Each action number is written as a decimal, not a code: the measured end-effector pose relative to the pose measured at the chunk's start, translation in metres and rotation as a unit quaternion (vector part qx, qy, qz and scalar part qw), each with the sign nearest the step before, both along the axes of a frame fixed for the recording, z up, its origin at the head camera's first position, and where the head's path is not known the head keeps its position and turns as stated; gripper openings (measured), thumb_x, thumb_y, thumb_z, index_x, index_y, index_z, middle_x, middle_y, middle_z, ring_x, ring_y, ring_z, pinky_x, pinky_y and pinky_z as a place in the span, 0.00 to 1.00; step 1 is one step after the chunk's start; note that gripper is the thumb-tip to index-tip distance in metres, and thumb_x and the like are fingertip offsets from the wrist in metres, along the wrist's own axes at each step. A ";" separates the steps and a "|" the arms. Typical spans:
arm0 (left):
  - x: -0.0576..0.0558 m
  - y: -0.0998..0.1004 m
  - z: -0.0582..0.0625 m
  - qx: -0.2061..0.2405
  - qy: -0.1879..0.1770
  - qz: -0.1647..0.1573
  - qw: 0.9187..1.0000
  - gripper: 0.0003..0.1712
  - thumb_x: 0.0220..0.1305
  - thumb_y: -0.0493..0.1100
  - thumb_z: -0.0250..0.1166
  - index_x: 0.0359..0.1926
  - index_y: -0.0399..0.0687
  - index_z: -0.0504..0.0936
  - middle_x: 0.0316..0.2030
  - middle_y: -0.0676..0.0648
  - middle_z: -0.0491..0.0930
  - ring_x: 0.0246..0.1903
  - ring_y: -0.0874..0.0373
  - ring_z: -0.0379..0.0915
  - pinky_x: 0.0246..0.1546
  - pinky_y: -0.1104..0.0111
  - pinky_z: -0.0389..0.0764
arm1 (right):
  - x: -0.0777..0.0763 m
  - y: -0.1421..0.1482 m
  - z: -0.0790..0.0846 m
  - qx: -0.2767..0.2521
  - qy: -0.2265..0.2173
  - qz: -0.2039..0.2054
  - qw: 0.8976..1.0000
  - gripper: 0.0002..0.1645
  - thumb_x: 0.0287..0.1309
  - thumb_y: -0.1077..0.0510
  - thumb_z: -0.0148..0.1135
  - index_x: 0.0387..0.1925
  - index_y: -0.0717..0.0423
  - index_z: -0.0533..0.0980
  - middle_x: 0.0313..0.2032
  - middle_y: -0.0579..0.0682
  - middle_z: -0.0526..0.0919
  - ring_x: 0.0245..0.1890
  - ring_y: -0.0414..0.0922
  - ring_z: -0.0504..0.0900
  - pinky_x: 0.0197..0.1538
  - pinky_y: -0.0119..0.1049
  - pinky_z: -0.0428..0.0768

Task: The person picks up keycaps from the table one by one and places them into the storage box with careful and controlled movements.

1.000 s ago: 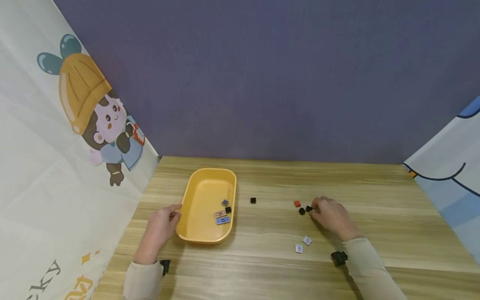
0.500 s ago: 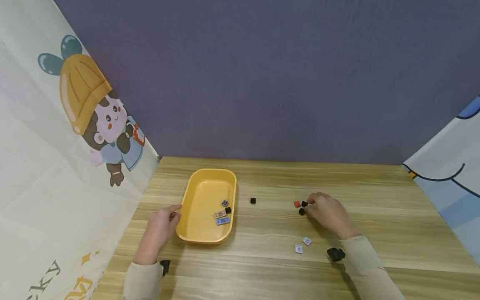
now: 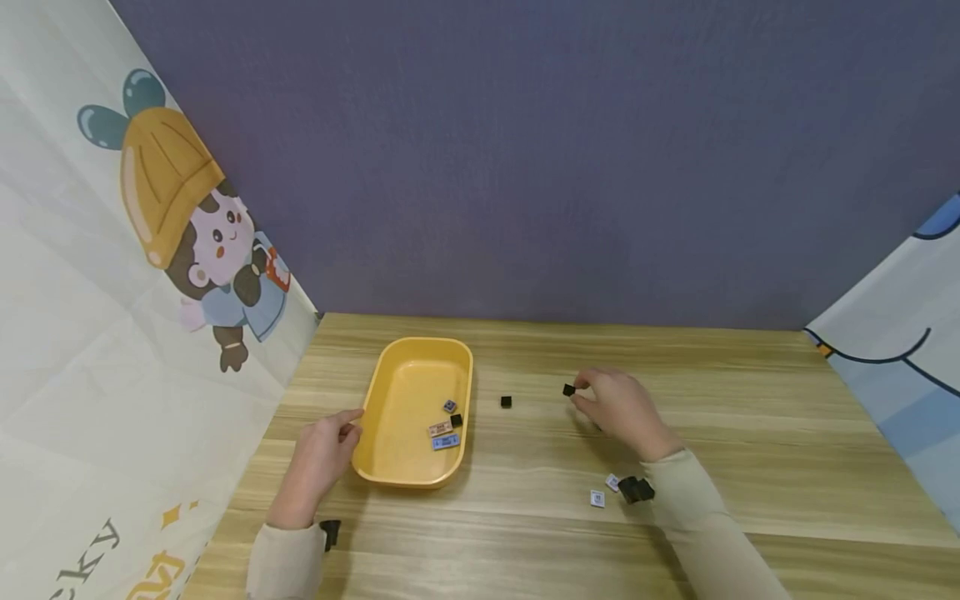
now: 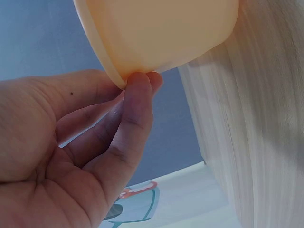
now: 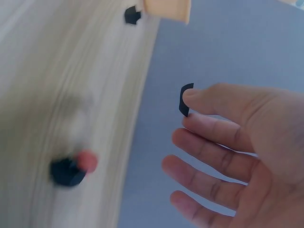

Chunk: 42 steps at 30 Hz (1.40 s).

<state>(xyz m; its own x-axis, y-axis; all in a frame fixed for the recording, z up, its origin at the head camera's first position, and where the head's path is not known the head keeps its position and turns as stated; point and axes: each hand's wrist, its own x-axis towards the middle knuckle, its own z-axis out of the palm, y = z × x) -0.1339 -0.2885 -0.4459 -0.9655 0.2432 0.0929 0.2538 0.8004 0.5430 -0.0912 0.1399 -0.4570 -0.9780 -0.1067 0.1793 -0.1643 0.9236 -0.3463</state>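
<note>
Between thumb and index finger, my right hand [image 3: 621, 414] pinches a small black keycap [image 3: 568, 390] above the table, right of the yellow tray [image 3: 405, 392]. The right wrist view shows that black keycap [image 5: 183, 105] edge-on, the other fingers spread loosely below. My left hand [image 3: 318, 458] pinches the tray's left rim, the fingertips on its outer wall [image 4: 142, 28] in the left wrist view. Inside the tray lie a black keycap [image 3: 456, 420], a small dark blue-grey one [image 3: 450, 406], a long pinkish one [image 3: 441, 429] and a long blue one [image 3: 446, 442].
One black keycap [image 3: 506, 402] lies right of the tray. A red keycap [image 5: 87, 161] and a dark one [image 5: 65, 173] sit on the table, mostly hidden by my right hand in the head view. Two white keycaps [image 3: 597, 498] lie nearer me. A dark blue-grey wall [image 3: 562, 167] rises behind.
My right hand has picked up a black keycap beside the red one and carried it left and upward, toward the tray. The left hand and tray have stayed put.
</note>
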 end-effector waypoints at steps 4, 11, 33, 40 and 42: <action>0.000 0.000 0.000 0.000 0.002 -0.001 1.000 0.17 0.67 0.31 0.63 0.55 0.30 0.82 0.31 0.44 0.83 0.23 0.58 0.71 0.21 0.69 0.73 | -0.010 -0.017 0.008 0.010 0.012 0.018 1.000 0.12 0.60 0.55 0.71 0.42 0.56 0.83 0.41 0.52 0.85 0.37 0.50 0.83 0.40 0.48 0.82; -0.001 -0.001 -0.002 0.002 0.013 -0.007 1.000 0.16 0.66 0.30 0.63 0.54 0.29 0.82 0.31 0.43 0.83 0.22 0.59 0.71 0.21 0.69 0.73 | -0.023 -0.052 0.023 0.010 0.031 0.050 0.998 0.14 0.61 0.52 0.70 0.44 0.56 0.84 0.42 0.51 0.85 0.37 0.47 0.84 0.39 0.43 0.82; -0.003 -0.001 -0.003 -0.001 0.002 -0.003 1.000 0.17 0.66 0.30 0.63 0.55 0.29 0.81 0.33 0.41 0.84 0.31 0.53 0.80 0.26 0.67 0.79 | -0.053 -0.152 0.044 0.036 0.017 0.145 0.989 0.13 0.63 0.50 0.69 0.43 0.54 0.83 0.39 0.46 0.84 0.35 0.42 0.80 0.37 0.37 0.79; -0.002 0.000 -0.002 -0.003 0.006 -0.003 1.000 0.17 0.66 0.30 0.63 0.55 0.29 0.82 0.33 0.41 0.84 0.30 0.54 0.79 0.26 0.66 0.78 | -0.052 -0.165 0.042 0.052 0.012 0.148 0.988 0.14 0.63 0.48 0.69 0.43 0.53 0.83 0.37 0.45 0.81 0.35 0.43 0.78 0.37 0.39 0.78; -0.002 0.000 -0.002 -0.004 0.006 -0.003 1.000 0.17 0.66 0.30 0.63 0.54 0.29 0.82 0.32 0.41 0.84 0.28 0.54 0.78 0.25 0.66 0.77 | -0.052 -0.166 0.041 0.046 0.012 0.150 0.988 0.14 0.63 0.48 0.68 0.44 0.53 0.83 0.37 0.45 0.81 0.35 0.43 0.79 0.39 0.40 0.78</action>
